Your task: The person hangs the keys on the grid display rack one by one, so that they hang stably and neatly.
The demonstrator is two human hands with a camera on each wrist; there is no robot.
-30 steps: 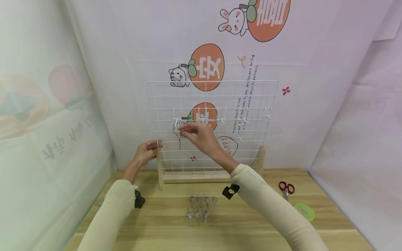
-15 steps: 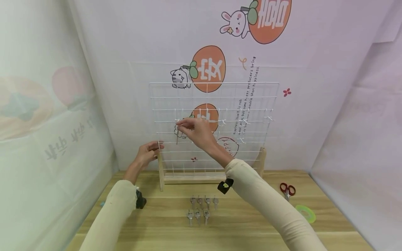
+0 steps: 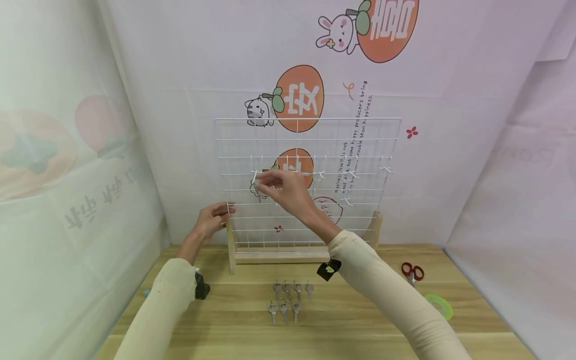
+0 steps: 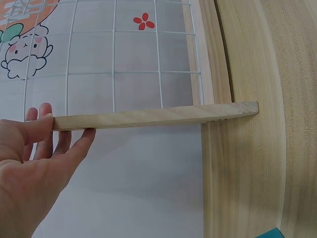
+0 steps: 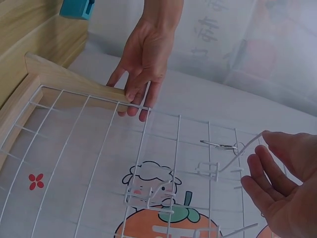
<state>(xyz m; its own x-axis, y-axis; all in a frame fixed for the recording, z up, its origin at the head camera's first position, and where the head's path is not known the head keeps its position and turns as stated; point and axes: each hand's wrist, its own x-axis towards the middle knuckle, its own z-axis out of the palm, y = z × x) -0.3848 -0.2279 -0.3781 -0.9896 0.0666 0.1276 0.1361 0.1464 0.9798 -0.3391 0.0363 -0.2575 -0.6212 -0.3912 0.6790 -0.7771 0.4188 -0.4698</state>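
A white wire grid (image 3: 263,217) stands upright in a wooden stand (image 3: 270,258). My left hand (image 3: 212,220) grips the top of the stand's left upright (image 4: 148,117), thumb on one side and fingers on the other. My right hand (image 3: 288,192) is at a white hook (image 5: 229,165) on the grid's left part, one fingertip at the hook's tip. A silver key (image 5: 218,145) hangs by its ring (image 5: 239,148) on that hook. In the right wrist view, the thumb and other fingers are spread apart, with the key outside them.
Several silver keys (image 3: 296,311) lie in two rows before the stand. Red-handled scissors (image 3: 412,272) and a green ring-shaped item (image 3: 438,306) lie at right. More white hooks (image 3: 351,174) jut from the grid, and a printed cloth (image 3: 180,150) rises behind it.
My right hand first moved slightly up and left with the key, then its fingers shifted a little right; the key now hangs tilted on the hook. The left hand keeps its grip.
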